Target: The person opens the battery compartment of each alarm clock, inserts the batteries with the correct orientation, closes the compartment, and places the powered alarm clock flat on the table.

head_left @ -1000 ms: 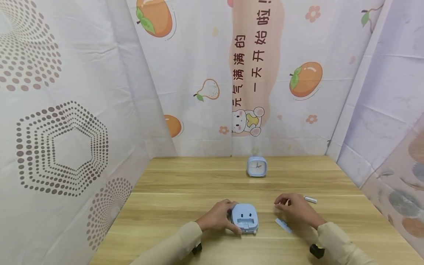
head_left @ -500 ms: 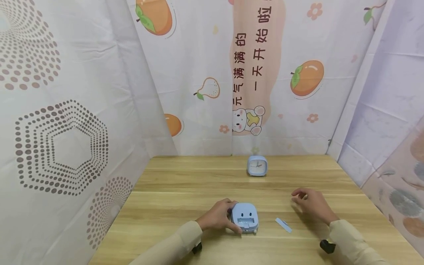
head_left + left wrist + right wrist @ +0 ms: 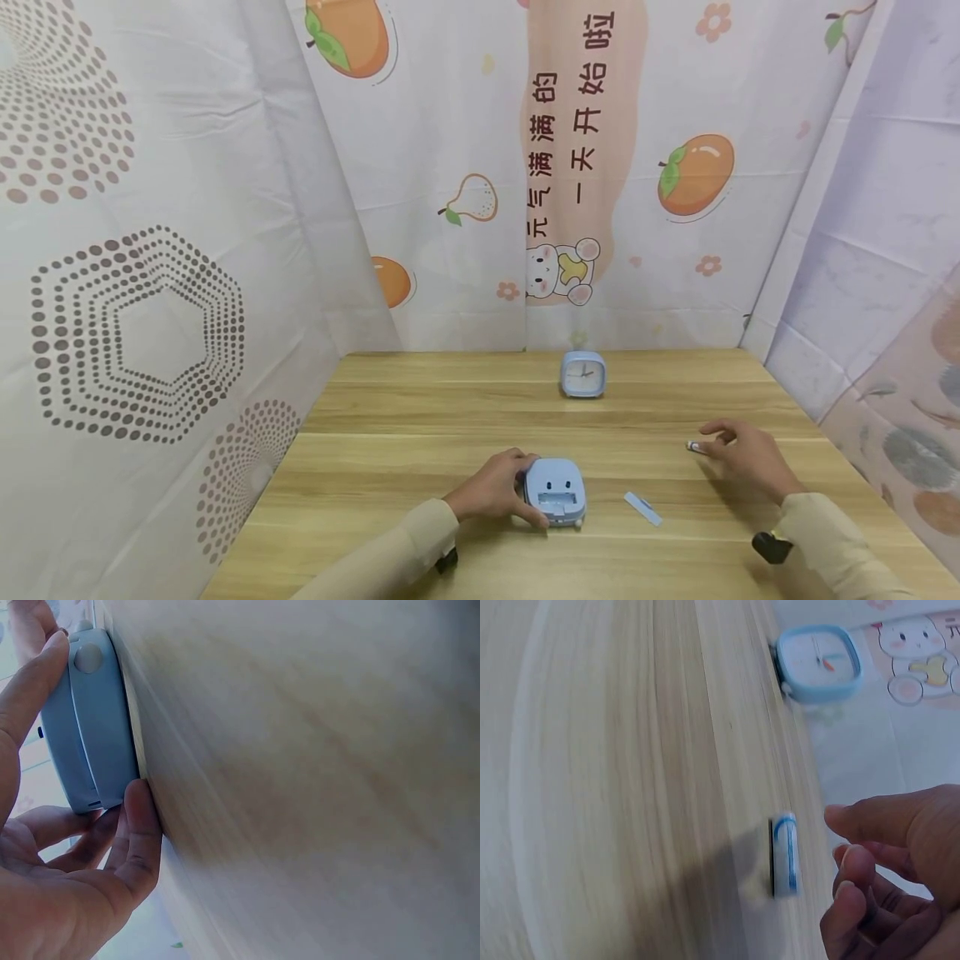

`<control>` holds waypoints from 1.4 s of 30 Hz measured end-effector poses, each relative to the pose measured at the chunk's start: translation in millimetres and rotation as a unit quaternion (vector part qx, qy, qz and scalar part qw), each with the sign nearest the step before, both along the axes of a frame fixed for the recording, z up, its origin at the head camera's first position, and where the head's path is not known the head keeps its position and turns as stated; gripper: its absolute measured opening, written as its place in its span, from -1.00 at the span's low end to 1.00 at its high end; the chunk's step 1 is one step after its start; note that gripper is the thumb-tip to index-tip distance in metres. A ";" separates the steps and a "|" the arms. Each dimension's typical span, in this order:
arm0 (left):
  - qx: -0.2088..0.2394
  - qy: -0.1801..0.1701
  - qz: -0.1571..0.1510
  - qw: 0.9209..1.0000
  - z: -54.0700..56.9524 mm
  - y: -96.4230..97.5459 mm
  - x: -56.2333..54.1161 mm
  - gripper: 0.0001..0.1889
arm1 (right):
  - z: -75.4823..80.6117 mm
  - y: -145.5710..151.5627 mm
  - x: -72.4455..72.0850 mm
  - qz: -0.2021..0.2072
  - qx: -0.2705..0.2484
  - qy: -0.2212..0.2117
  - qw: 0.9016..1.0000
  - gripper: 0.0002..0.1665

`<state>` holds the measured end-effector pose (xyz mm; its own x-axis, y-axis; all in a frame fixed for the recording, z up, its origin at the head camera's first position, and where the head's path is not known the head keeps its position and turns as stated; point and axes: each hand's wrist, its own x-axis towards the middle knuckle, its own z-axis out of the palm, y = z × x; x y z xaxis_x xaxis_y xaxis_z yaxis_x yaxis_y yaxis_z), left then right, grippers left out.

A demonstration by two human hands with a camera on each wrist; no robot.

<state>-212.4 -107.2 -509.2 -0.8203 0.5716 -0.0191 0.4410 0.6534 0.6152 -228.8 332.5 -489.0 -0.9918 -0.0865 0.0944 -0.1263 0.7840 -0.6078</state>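
A light blue alarm clock (image 3: 555,490) lies on its face, its back up and its battery compartment uncovered. My left hand (image 3: 497,488) grips its left side, with thumb and fingers around the casing, as the left wrist view shows on the clock's blue edge (image 3: 96,724). A white and blue battery (image 3: 785,855) lies on the table to the right. My right hand (image 3: 900,877) is right beside it, fingers loosely bent and apart from it. In the head view the battery (image 3: 695,447) shows just left of the right hand (image 3: 750,457).
A narrow light blue battery cover (image 3: 642,508) lies between the two hands. Another light blue alarm clock (image 3: 582,374) stands upright at the back of the wooden table (image 3: 420,408). Printed curtains (image 3: 450,325) hang behind and at the sides.
My right hand has moved to the right, past the battery, which was hidden behind it half a second ago and now shows on its left. My left hand and the clock have stayed put.
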 end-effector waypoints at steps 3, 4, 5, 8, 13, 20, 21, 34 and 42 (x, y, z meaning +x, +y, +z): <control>0.002 0.003 -0.003 1.000 0.3 -0.7 0.6 0.03 | -1.4 8.3 -0.3 -0.009 -0.007 -0.006 1.000 -0.48; 0.002 0.002 -0.004 1.000 0.4 -0.9 0.8 0.03 | -2.3 10.8 -0.3 -0.011 -0.013 -0.013 1.000 -0.48; 0.002 0.002 -0.004 1.000 0.4 -1.2 0.8 0.03 | -3.1 13.0 -0.1 -0.015 -0.018 -0.018 1.000 -0.47; 0.000 0.001 -0.005 1.000 -0.8 -1.7 0.8 0.04 | -5.3 17.6 0.2 -0.021 -0.027 -0.036 0.999 -0.44; 0.000 0.001 -0.005 1.000 -3.2 -1.5 -0.2 0.04 | -8.2 20.1 -1.2 -0.026 -0.017 -0.041 0.999 -0.43; 0.005 -0.001 -0.007 1.000 -5.8 -2.2 -2.6 0.01 | -22.9 24.4 -10.2 -0.017 0.008 -0.047 0.999 -0.46; 0.005 -0.001 -0.007 1.000 -6.3 -2.3 -2.9 0.02 | -24.4 23.9 -11.1 -0.016 0.007 -0.048 0.999 -0.47; 0.008 -0.002 -0.006 1.000 -5.4 -1.5 -3.7 0.06 | -27.5 11.5 -11.8 -0.006 -0.024 -0.045 0.999 -0.71; 0.009 -0.004 -0.004 1.000 -4.6 -1.9 -3.0 0.09 | -29.6 6.6 -10.4 -0.004 -0.030 -0.016 0.999 -0.63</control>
